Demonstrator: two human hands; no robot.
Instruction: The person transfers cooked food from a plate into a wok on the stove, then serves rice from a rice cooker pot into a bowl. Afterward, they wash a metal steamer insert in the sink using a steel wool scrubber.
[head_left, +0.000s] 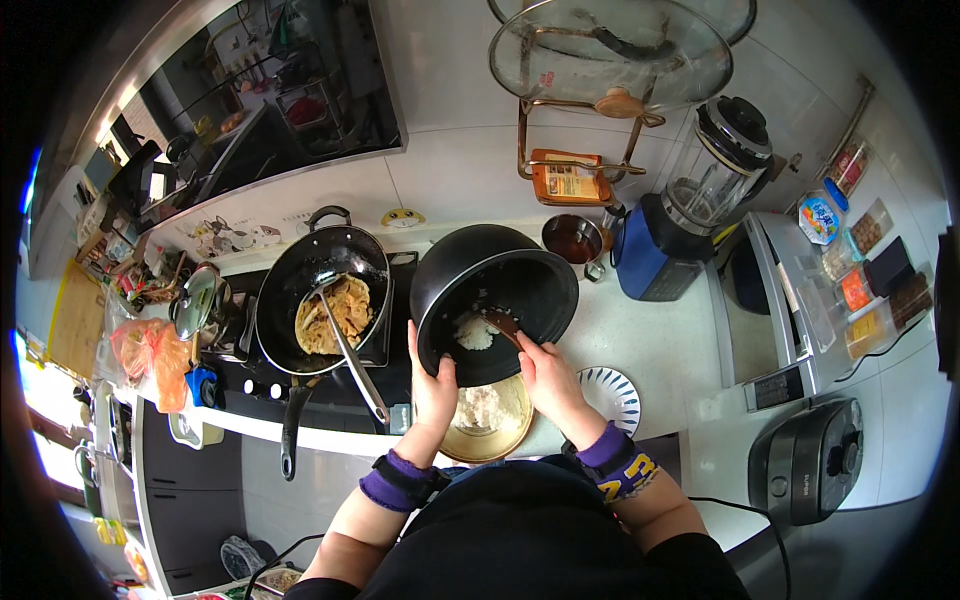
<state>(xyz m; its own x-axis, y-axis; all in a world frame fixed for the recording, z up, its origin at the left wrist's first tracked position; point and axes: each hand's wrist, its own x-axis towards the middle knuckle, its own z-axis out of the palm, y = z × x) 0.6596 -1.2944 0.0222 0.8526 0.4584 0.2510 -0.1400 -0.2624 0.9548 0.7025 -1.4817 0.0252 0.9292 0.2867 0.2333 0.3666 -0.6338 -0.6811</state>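
My left hand (435, 388) grips the rim of a black inner cooking pot (465, 259), which is tilted with its mouth towards me. In my right hand (551, 379) is a brown rice paddle (502, 326), its blade inside the pot. The paddle touches a small clump of white rice (476, 334) on the pot's wall. Below the pot's lower rim stands a golden round bowl (480, 448) holding more white rice (487, 409); the pot hides the bowl's far side. A plate with blue petal marks (619, 397) lies right of the bowl, partly behind my right forearm.
Left on the stove (225, 386), a wok (274, 315) holds browned food (337, 315) and a metal ladle (352, 349); both handles stick out towards me. A small steel pot (572, 238), a blue blender (660, 247), a toaster oven (750, 300) and a Supor cooker (806, 461) stand to the right.
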